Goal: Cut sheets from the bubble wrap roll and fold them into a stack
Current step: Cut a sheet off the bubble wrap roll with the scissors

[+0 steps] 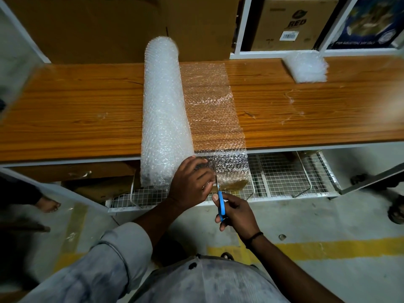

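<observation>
A thick bubble wrap roll (162, 114) lies across the wooden table (76, 119), its near end hanging over the front edge. An unrolled sheet (215, 110) spreads flat to the roll's right and droops past the table edge. My left hand (192, 182) presses and holds the sheet's near edge beside the roll. My right hand (237, 212) grips blue-handled scissors (220, 202), whose blades touch the sheet's near edge just right of my left hand. A stack of folded bubble wrap sheets (306, 66) rests at the table's far right.
Cardboard boxes (293, 25) and a large brown carton (122, 27) stand behind the table. A white wire-mesh shelf (284, 173) runs below the tabletop. Another person's bare feet (47, 204) show at left and a foot (396, 209) at right. Yellow floor line (328, 248).
</observation>
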A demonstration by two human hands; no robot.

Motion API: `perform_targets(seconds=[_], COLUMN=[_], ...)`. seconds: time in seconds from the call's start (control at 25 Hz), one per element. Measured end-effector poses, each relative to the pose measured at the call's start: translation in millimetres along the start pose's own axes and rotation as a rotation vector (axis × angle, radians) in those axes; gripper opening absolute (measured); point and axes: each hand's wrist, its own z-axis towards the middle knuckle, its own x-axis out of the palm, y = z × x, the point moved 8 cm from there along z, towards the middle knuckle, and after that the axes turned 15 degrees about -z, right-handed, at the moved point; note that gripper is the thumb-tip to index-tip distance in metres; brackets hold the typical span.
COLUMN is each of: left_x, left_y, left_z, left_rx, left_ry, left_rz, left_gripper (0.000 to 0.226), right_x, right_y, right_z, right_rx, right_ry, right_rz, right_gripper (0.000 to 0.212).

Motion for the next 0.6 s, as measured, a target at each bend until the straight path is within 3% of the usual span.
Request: perform_targets(seconds=[0.44,0.6], left_x=[4,2], left_y=[8,7], left_z=[-5,-4], left_rx=[-0.048,-0.036], left_ry=[0.007,-0.007], left_rz=[-0.083,-0.11], left_gripper=[0.008,0.007], right_x=[-4,-7], right_y=[3,11], right_z=[1,6], right_rx=[-0.062,-0.043], right_ry=[-0.021,0.008], right_rz=[0.033,0.066], right_gripper=[0.045,0.029])
